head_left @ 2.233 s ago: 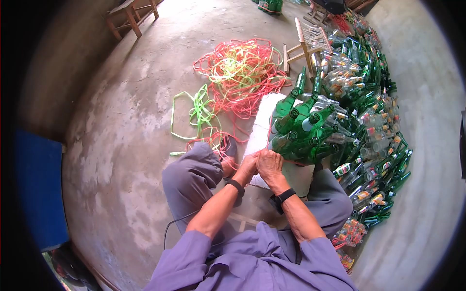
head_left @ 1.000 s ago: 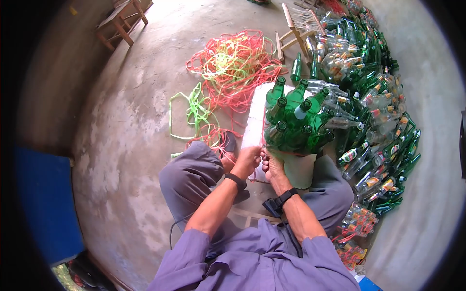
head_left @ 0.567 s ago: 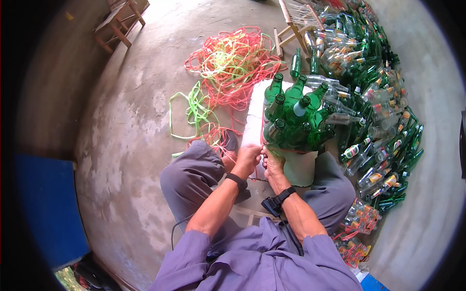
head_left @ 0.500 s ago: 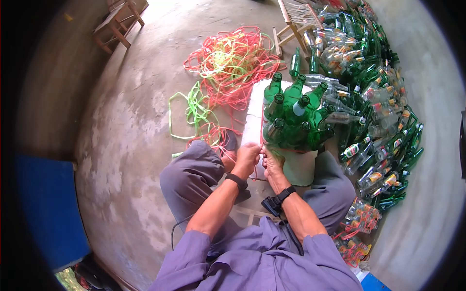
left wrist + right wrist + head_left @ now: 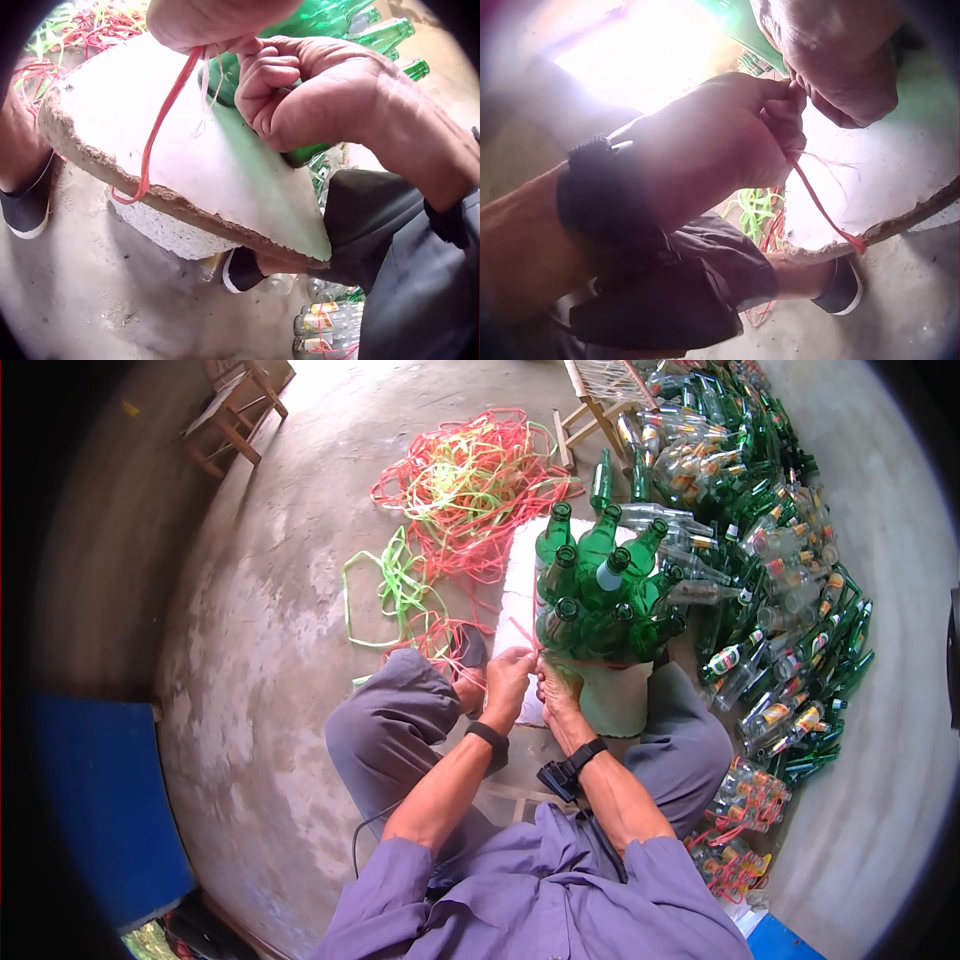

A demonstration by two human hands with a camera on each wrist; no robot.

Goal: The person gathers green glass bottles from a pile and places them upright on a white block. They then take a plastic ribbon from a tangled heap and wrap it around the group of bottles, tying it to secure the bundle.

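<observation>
Several green glass bottles (image 5: 600,575) stand in a tight cluster on a white slab (image 5: 518,595) between the person's legs. Red plastic string (image 5: 159,124) passes the bottles' near side and trails down over the slab's rough edge. The left hand (image 5: 508,682) grips this string, its frayed tail hanging below the fist in the left wrist view. Fingertip to fingertip beside it, the right hand (image 5: 560,690) has curled fingers and pinches the string close to the bottles' base. The exact crossing of the string between the hands is hidden by the fingers.
A tangled heap of red and green string (image 5: 475,490) lies on the floor ahead. Loose bottles (image 5: 780,590) are piled along the right wall. A small wooden stool (image 5: 605,405) stands beyond the slab, a wooden chair (image 5: 235,415) at the far left.
The hands were pressed together, the right overlapping the left; now they sit side by side, slightly apart, at the string. The head view has shifted, so the bottles appear higher and more upright.
</observation>
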